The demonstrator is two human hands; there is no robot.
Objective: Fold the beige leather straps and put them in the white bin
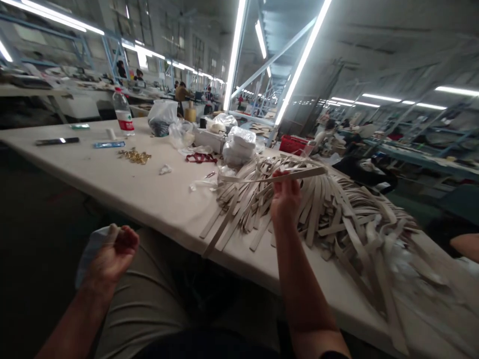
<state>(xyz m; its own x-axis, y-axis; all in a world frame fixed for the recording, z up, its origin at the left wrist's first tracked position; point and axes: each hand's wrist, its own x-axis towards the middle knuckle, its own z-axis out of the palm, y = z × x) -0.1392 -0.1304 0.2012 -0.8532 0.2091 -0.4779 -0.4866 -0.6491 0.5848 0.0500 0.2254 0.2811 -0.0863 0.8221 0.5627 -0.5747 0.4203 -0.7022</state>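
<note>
My right hand [286, 197] is closed on a long beige strap [299, 175] and holds it over a large pile of similar straps [318, 204] on the table. Several strap ends hang over the front edge. Lower left, above my lap, my left hand [118, 249] has its fingers curled; whether anything is inside them is hidden. Something white and flat [88, 254] lies behind that hand.
On the pale table [168, 199] are a bottle [123, 113], small gold pieces [135, 156], a blue packet [108, 144], a dark red item [201, 158] and plastic bags [239, 145]. At the right edge another person's arm [466, 246] shows.
</note>
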